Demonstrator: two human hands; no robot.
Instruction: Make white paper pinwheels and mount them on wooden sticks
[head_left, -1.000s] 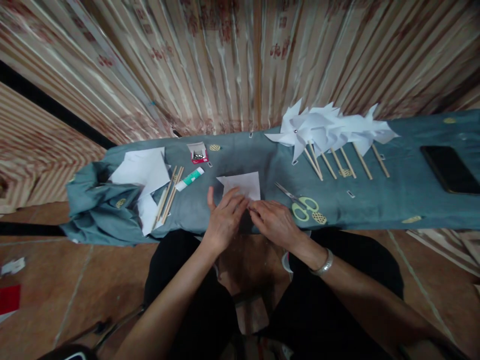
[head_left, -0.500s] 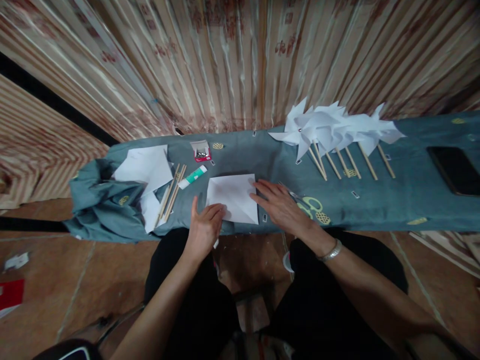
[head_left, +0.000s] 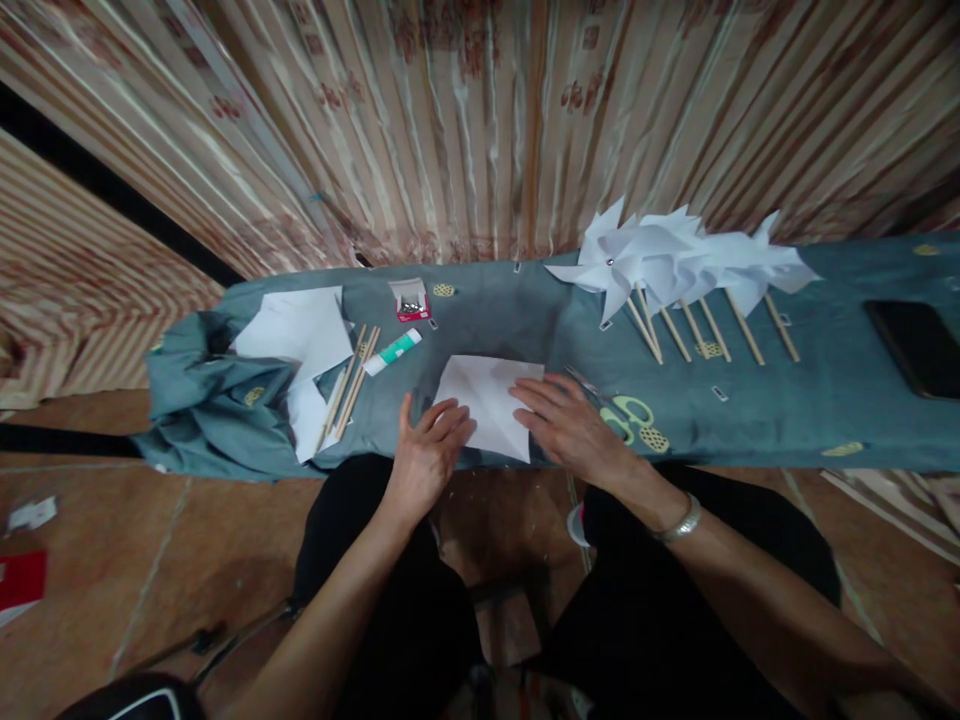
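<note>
A square sheet of white paper (head_left: 491, 400) with faint creases lies slightly turned on the cloth in front of me. My left hand (head_left: 429, 450) rests its fingertips on the sheet's left side, thumb held apart. On its right side, the fingers of my right hand (head_left: 574, 420) lie stretched over the paper. Neither hand grips it. Just right of my right hand are scissors (head_left: 634, 410) with light green handles, partly covered by that hand. A glue stick (head_left: 394, 352) in white and green lies to the left of the sheet.
Wooden sticks (head_left: 351, 385) and white paper pieces (head_left: 296, 330) lie at the left. A small red box (head_left: 410, 300) holds metal pins. Several paper pinwheels (head_left: 675, 262) on sticks lie at the back right. A black phone (head_left: 915, 345) is at the far right. Curtains hang behind.
The paper has turned slightly clockwise and shifted a little right, with both hands moving along on it. The whole view has also shifted slightly.
</note>
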